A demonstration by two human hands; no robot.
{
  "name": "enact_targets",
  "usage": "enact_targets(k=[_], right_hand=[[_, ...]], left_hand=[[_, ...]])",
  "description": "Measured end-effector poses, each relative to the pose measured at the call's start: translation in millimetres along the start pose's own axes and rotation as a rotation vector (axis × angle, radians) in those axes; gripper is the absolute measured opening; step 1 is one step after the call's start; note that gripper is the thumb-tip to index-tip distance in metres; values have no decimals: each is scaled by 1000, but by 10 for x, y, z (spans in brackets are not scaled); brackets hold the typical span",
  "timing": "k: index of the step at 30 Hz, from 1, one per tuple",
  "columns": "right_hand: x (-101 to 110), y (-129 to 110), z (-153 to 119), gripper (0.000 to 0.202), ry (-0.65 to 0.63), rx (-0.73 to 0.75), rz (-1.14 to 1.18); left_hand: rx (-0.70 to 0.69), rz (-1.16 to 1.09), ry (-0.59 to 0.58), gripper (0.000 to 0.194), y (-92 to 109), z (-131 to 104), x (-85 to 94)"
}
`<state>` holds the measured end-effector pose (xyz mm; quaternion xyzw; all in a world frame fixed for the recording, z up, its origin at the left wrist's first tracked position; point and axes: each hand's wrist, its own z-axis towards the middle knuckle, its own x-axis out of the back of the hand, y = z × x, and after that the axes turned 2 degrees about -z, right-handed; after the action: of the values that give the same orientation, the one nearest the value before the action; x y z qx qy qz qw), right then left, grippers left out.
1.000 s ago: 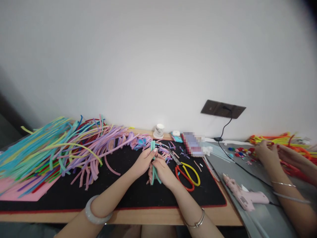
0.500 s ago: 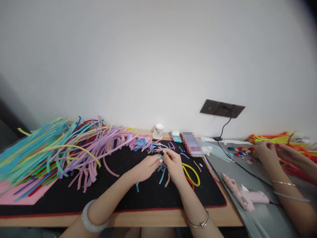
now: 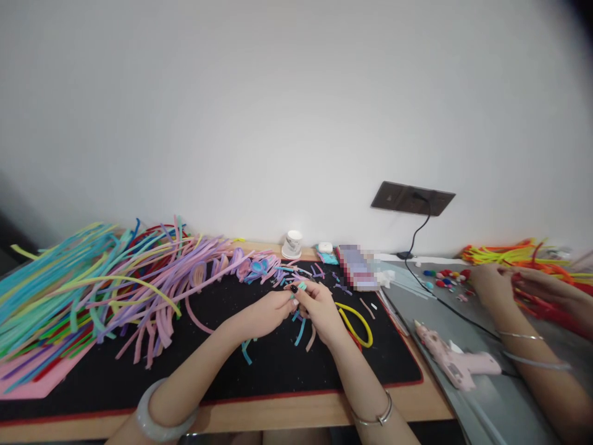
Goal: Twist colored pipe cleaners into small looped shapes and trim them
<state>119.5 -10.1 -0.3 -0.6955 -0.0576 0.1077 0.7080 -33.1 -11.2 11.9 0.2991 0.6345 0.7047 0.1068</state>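
Above the black mat (image 3: 273,377), my left hand (image 3: 273,311) and my right hand (image 3: 319,306) meet with fingertips pinched together. Both are closed on what looks like a blue-green pipe cleaner (image 3: 247,353), whose end shows below my left hand. My fingers hide most of it. Short blue pipe cleaner pieces (image 3: 300,332) and a beige piece (image 3: 311,340) lie on the mat just below my right hand. A bent yellow pipe cleaner (image 3: 364,321) rests right of my right wrist, with a bit of red beside it.
A large heap of pastel pipe cleaners (image 3: 134,278) covers the left side. Along the back stand a paper cup (image 3: 293,244) and a pixelated box-like item (image 3: 359,269). On the grey table at right are a pink glue gun (image 3: 456,358), its black cord, pom-poms (image 3: 447,278) and another person's hands (image 3: 495,287).
The view has shifted slightly left. My hands stay pinched together, with fingers slightly turned, and the blue-green end below my left hand has swung left. The other person's hands stay close together.
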Motion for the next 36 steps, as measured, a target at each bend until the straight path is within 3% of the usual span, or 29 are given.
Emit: enact_targets(k=[4, 8, 19, 23, 27, 29, 32, 34, 36], right_hand=[[-18, -32, -4, 28, 9, -22, 56], [-19, -83, -9, 27, 20, -32, 120], [61, -41, 48, 30, 88, -39, 239], [69, -70, 32, 31, 6, -87, 178], [91, -62, 54, 29, -87, -144, 31], [123, -67, 103, 24, -51, -118, -83], [143, -161, 220, 17, 191, 66, -366], [58, -279, 311, 16, 325, 247, -562], [-160, -395, 400, 12, 253, 381, -663]], left_hand=[[167, -101, -98, 41, 43, -7, 9], [249, -311, -163, 46, 42, -4, 37], [384, -651, -300, 41, -58, -3, 96], [342, -704, -315, 39, -78, -3, 61], [280, -774, -268, 36, -92, 12, 38], [300, -809, -248, 32, -131, 41, 56], [346, -857, -151, 24, -228, 116, 107], [389, -809, 24, 22, -300, 175, 133], [394, -753, 154, 20, -366, 225, 139]])
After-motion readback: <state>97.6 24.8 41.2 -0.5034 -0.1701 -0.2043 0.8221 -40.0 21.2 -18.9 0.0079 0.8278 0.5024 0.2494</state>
